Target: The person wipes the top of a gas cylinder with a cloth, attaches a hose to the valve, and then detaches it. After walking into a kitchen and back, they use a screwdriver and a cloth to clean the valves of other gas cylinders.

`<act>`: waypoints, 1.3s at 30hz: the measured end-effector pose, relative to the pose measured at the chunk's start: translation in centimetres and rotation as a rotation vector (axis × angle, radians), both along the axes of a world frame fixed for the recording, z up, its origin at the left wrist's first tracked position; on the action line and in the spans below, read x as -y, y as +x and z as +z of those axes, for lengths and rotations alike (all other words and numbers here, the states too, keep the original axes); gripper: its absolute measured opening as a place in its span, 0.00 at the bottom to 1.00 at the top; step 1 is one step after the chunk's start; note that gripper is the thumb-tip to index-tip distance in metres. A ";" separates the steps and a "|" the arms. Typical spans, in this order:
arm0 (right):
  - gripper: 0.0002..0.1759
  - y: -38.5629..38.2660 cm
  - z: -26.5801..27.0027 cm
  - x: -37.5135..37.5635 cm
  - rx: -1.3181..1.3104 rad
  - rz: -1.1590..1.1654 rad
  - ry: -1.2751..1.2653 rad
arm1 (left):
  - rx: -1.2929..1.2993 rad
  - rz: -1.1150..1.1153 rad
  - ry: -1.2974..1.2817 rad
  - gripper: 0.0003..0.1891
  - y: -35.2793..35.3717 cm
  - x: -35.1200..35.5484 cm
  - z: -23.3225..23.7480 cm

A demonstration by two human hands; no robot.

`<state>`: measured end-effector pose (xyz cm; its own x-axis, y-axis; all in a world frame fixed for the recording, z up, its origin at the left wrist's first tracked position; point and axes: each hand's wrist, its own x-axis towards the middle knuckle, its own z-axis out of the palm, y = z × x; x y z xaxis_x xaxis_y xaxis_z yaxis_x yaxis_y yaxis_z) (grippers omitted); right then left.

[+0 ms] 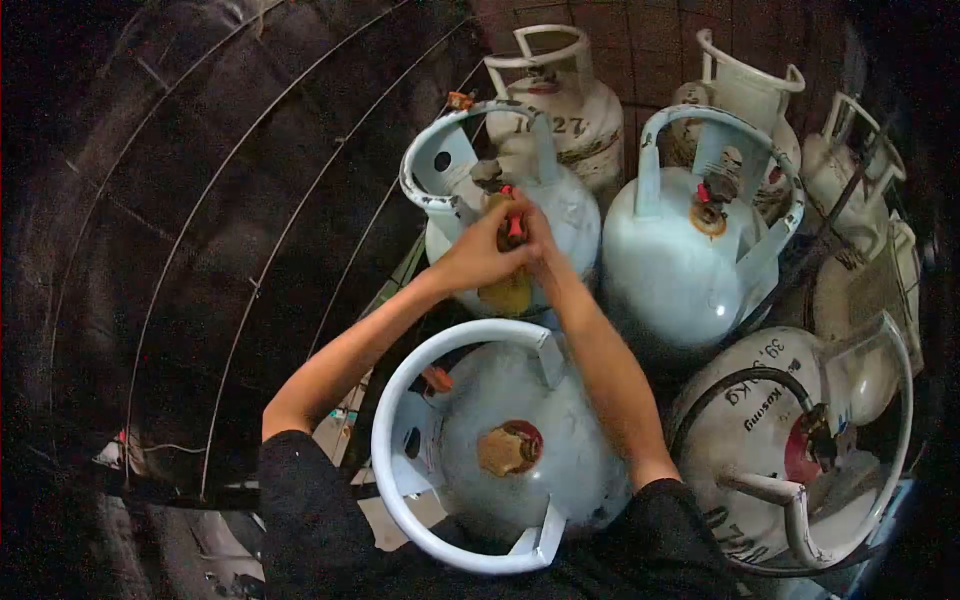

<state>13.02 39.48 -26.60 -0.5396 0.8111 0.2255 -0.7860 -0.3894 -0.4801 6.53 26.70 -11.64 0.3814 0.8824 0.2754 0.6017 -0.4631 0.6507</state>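
Dark corner, brick wall point(650, 50) behind, floor crowded with gas cylinders. Both hands meet at top of pale blue cylinder point(578, 215), inside its collar, just beside valve point(488, 175). Left hand point(478, 257) and right hand point(541, 245) are closed, fingertips pinching small red piece point(513, 226) between them. Likely best: hold piece square to valve, steady pressure, no jerking. Keep forearms off white collar point(385, 440) of near cylinder. Seating hidden by fingers.

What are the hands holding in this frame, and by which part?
The left hand and right hand together pinch a small red part on the valve atop a gas cylinder; its kind cannot be told.
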 end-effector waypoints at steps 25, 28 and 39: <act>0.34 3.8 4.1 5.7 0.795 -0.812 0.476 | -0.732 0.042 0.739 0.16 2.9 -5.9 0.3; 0.33 3.6 -1.0 3.0 0.732 -0.989 0.454 | -0.558 -0.095 0.720 0.14 2.8 -8.4 -2.2; 0.17 5.7 4.1 4.8 0.925 -1.180 0.196 | -0.445 0.230 0.565 0.13 7.5 -13.6 -5.2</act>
<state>18.68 34.69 -22.53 0.3718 0.8663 0.3335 0.0060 0.3570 -0.9341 14.05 40.34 -16.82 0.3857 0.7234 0.5726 0.8741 -0.4852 0.0243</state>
